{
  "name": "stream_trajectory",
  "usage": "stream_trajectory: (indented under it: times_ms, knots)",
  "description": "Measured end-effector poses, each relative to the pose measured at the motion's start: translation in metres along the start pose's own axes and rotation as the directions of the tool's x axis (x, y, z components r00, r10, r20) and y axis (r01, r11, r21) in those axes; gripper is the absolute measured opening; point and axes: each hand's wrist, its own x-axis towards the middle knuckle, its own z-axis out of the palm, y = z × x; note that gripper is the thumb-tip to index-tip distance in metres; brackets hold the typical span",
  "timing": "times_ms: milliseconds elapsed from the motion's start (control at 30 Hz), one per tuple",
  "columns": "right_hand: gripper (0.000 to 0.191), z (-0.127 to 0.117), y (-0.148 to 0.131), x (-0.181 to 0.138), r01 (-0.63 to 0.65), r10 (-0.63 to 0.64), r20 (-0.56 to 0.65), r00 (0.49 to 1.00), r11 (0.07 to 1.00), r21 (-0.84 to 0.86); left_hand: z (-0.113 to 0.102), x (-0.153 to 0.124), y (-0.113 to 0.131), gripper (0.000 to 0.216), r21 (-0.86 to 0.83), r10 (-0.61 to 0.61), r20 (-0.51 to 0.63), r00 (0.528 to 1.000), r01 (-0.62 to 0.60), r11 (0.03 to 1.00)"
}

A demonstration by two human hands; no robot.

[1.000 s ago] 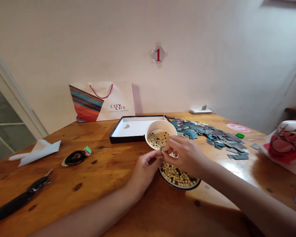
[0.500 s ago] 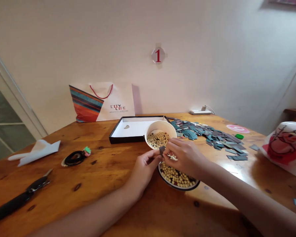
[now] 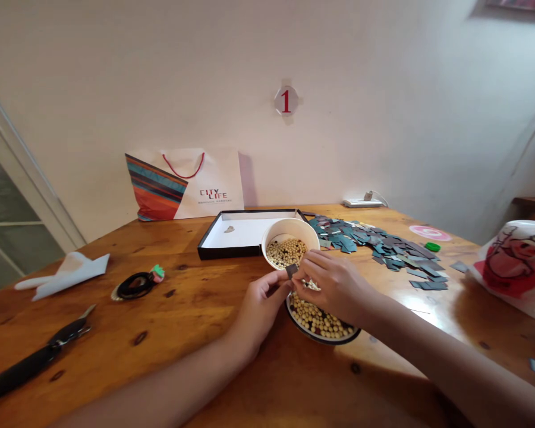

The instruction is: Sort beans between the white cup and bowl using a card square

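Observation:
A small dark flat piece (image 3: 291, 271) is pinched between my two hands, above the gap between two containers. The thumb and fingers of my left hand (image 3: 261, 303) close on its lower left side. From the right, my right hand (image 3: 341, 285) grips it with bent fingers, which hide part of it. Just below is a dark-rimmed bowl (image 3: 332, 341) filled with pale yellow beads or beans (image 3: 321, 318) and a few dark ones. Behind my hands, a white tub (image 3: 312, 236) holds similar, smaller-looking balls (image 3: 282, 252).
Behind the tub lies a black-edged white tray (image 3: 249, 227). A heap of dark flat pieces (image 3: 378, 242) spreads to the right, near a green cap (image 3: 432, 246) and plastic bag (image 3: 515, 267). Leftward are a folding knife (image 3: 44, 356), black cord coil (image 3: 136, 286), white paper (image 3: 74, 274) and paper bag (image 3: 214, 178).
My right fingertips have shifted slightly left at the dark piece, which is turned a little. My left hand and the containers look unmoved.

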Motion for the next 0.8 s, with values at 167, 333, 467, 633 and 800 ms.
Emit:
stream_trajectory:
  times_ms: [167,333,467,633,800]
  knots:
    - [0.012,0.001,-0.0004,0.0,0.02,-0.02,-0.001,1.0,1.0,-0.021,-0.0004,0.0,-0.0007,0.029,0.004,0.004,-0.004,1.0,-0.004,1.0]
    - [0.014,-0.0011,-0.0027,0.0024,0.049,-0.05,-0.021,0.999,0.998,-0.037,0.0002,-0.0004,-0.0037,0.028,0.061,0.048,0.039,0.998,-0.05,0.997]
    - [0.011,-0.0019,-0.0025,0.001,0.018,-0.02,-0.037,0.999,0.998,-0.061,0.0004,-0.0006,-0.0027,0.031,0.059,0.046,0.027,0.999,-0.047,0.997]
    - [0.009,-0.0003,0.0009,-0.0021,0.006,-0.006,0.004,1.0,0.999,-0.037,-0.0002,0.0003,0.001,0.03,0.019,0.006,-0.011,1.0,-0.006,1.0]
    - [0.01,-0.0011,0.0001,-0.0001,0.015,-0.015,-0.019,1.0,1.0,-0.016,0.0,0.0006,-0.0011,0.026,0.022,0.014,0.005,1.0,-0.015,1.0]
